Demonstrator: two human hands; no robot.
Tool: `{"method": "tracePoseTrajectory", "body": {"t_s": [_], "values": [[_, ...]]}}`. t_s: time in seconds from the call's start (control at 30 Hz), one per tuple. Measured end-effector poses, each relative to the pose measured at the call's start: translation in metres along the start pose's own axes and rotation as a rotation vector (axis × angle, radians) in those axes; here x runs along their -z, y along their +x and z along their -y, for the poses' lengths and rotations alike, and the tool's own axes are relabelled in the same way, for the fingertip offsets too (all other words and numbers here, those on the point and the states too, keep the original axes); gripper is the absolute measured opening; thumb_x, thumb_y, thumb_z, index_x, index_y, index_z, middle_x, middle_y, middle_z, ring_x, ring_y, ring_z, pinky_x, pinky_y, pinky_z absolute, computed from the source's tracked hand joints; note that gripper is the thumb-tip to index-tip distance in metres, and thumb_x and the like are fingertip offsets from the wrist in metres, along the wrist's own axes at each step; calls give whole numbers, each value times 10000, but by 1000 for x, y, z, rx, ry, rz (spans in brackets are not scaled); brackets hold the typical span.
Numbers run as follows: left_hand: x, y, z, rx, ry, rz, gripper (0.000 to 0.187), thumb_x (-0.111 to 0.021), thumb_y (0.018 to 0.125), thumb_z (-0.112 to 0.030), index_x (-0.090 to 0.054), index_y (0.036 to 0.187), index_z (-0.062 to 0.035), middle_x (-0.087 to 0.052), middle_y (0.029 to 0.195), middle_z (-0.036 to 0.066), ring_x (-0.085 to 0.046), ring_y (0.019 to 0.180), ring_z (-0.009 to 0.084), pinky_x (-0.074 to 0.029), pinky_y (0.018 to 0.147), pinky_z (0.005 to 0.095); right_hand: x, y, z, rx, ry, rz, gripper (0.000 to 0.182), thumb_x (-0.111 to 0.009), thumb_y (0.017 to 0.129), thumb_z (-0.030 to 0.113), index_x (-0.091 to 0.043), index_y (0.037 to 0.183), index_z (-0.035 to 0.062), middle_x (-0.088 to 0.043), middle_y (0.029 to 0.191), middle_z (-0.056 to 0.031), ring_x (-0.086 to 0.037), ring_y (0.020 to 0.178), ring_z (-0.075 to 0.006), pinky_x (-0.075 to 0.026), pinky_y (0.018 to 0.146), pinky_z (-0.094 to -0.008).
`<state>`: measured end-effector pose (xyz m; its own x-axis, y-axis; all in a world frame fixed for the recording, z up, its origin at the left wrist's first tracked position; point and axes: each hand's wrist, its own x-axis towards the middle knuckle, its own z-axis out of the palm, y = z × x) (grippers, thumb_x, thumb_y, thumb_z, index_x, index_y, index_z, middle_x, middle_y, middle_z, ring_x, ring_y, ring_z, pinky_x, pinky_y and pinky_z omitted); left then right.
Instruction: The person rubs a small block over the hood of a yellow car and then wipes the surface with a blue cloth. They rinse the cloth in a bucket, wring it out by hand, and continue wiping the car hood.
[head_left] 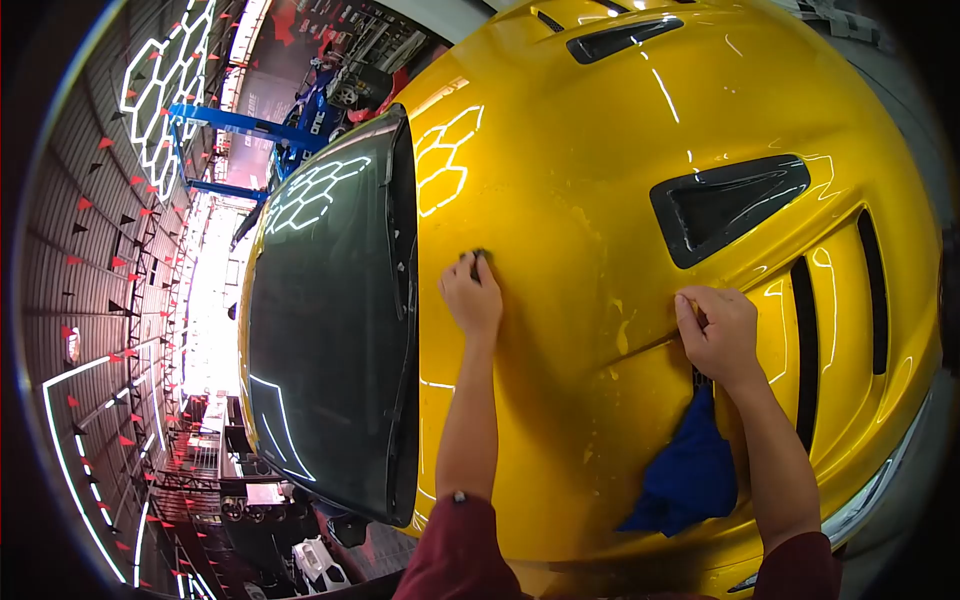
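A glossy yellow car hood (560, 140) spreads beneath both my hands. My left hand (472, 292) is closed over the hood near the windshield's edge, with a small dark object (480, 262) between its fingers; its kind is not clear. My right hand (722, 335) is curled closed, thumb against fingers, just below a black hood vent (730, 205). Whatever it may pinch is hidden. From its fingertips a thin dark line runs left along the yellow surface. A crumpled blue cloth (692, 465) lies on the hood under my right forearm. Small wet-looking patches (622, 325) dot the hood's middle.
The dark windshield (330, 320) with its black lower trim borders the hood on the left. Black slots (805, 340) cut the hood on the right. Beyond the car are a blue lift (245, 122), workshop equipment, hexagonal ceiling lights (165, 100) and strings of small flags.
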<state>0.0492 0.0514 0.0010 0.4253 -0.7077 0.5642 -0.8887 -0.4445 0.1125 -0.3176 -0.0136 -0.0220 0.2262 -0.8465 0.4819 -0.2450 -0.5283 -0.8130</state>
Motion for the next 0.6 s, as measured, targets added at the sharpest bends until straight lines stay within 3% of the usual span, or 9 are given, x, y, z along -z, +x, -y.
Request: {"method": "tracePoseTrajectory", "body": {"t_s": [0.13, 0.27, 0.37, 0.4, 0.5, 0.6], "values": [[-15, 16, -27, 33, 53, 22, 254, -646, 973, -181, -731, 1112, 13, -648, 1084, 195, -580, 1020, 388, -472, 937, 469, 4, 1, 1, 17, 4, 0, 23, -701, 851, 81, -701, 850, 58, -695, 718, -97, -651, 624, -307, -490, 607, -401], [44, -101, -104, -113, -147, 7, 282, -692, 944, -145, -720, 1168, 23, -649, 1102, 205, -587, 1040, 378, -487, 930, 465, 5, -1, -1, -3, 23, 6, 29, -694, 852, 82, -691, 835, 59, -684, 701, -95, -648, 616, -304, -483, 599, -407], [53, -115, -113, -127, -206, -2, 234, -680, 944, -88, -710, 1130, 49, -655, 992, 199, -576, 1001, 358, -459, 904, 478, 2, -2, -4, 28, 17, -15, 29, -693, 850, 84, -691, 836, 59, -683, 703, -98, -647, 616, -305, -479, 593, -408], [38, -92, -90, -86, -127, 69, 283, -694, 945, -154, -719, 1165, 23, -647, 1113, 211, -586, 1053, 379, -489, 929, 457, 2, -3, -4, 24, 24, -8, 28, -693, 849, 85, -692, 836, 59, -684, 705, -99, -647, 616, -306, -479, 594, -408], [-11, 2, -43, 33, 8, 47, 267, -650, 974, -189, -720, 1122, 21, -649, 1099, 214, -581, 1050, 387, -475, 940, 452, 2, 0, -6, 22, 38, -23, 29, -692, 845, 89, -692, 836, 62, -687, 711, -101, -646, 619, -310, -480, 596, -408], [-14, 7, -45, 3, 26, 17, 265, -644, 977, -185, -719, 1122, 24, -650, 1096, 211, -580, 1046, 386, -469, 947, 453, 2, -2, -6, 24, 36, -25, 37, -690, 846, 100, -690, 831, 66, -686, 710, -101, -643, 621, -314, -483, 600, -412]]}}
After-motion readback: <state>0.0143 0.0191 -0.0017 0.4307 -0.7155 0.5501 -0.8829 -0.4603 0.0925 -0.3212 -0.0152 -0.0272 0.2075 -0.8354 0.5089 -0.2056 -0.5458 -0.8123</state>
